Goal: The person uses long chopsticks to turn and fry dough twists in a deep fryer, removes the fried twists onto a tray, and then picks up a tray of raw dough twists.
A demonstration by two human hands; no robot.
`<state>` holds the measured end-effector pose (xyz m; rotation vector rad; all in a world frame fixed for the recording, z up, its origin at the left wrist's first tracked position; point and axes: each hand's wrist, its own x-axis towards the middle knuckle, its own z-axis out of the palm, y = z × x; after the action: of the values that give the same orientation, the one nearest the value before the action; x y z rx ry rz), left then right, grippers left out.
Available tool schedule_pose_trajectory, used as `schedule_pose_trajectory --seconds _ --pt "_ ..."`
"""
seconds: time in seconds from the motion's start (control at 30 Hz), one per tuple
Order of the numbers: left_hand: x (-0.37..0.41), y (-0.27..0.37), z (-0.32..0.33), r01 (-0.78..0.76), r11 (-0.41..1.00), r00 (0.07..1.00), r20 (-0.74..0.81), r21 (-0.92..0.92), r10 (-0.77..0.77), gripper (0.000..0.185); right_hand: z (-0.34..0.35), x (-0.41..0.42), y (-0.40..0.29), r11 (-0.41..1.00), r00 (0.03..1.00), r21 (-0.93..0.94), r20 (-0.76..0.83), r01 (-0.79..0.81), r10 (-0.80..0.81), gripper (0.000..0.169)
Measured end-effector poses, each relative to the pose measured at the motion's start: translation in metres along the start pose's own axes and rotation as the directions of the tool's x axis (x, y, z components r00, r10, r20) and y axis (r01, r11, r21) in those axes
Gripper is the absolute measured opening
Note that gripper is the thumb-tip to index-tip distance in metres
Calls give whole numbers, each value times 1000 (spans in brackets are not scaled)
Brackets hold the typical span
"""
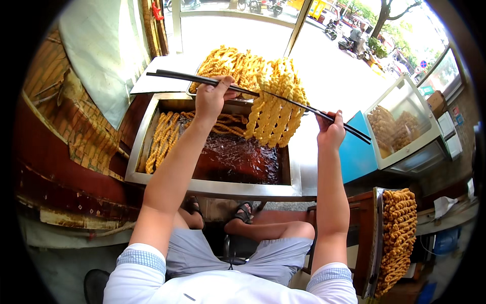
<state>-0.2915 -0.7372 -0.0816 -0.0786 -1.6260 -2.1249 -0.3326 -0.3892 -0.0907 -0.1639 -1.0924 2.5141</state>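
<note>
My left hand (215, 95) and my right hand (331, 129) each grip long dark chopsticks (171, 74), whose inner ends meet at a row of pale yellow dough twists (274, 121). The twists hang from the sticks over the back right corner of a rectangular steel fryer (212, 188) with dark oil in it. Several browner twists (163, 136) lie in the fryer's left part, and more float along its back edge, partly hidden by my left arm. Behind the fryer, a tray is heaped with golden fried twists (235, 64).
A clear-sided case (402, 125) with bagged brown goods stands at the right beside a blue panel (357, 148). Lower right, a tray of browned twists (398, 235) rests on a wooden stand. A sheet-covered wall (106, 57) is at the left, a window frame (237, 17) at the back.
</note>
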Motion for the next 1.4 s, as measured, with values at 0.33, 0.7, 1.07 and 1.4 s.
schedule_pose_trajectory --seconds 0.33,0.7,1.07,1.4 --pt "164 15 49 -83 990 992 101 114 72 40 100 125 9 988 989 40 -2 148 -148 32" --pt "257 -168 56 29 906 999 -25 422 -20 38 108 242 128 921 996 -380 9 85 -88 32" --pt "112 -109 -4 -283 900 959 117 332 259 35 47 128 38 875 942 -396 291 277 -167 26" --pt "-82 -51 -190 -105 877 958 -188 468 216 27 32 -13 85 830 808 -557 507 40 301 22"
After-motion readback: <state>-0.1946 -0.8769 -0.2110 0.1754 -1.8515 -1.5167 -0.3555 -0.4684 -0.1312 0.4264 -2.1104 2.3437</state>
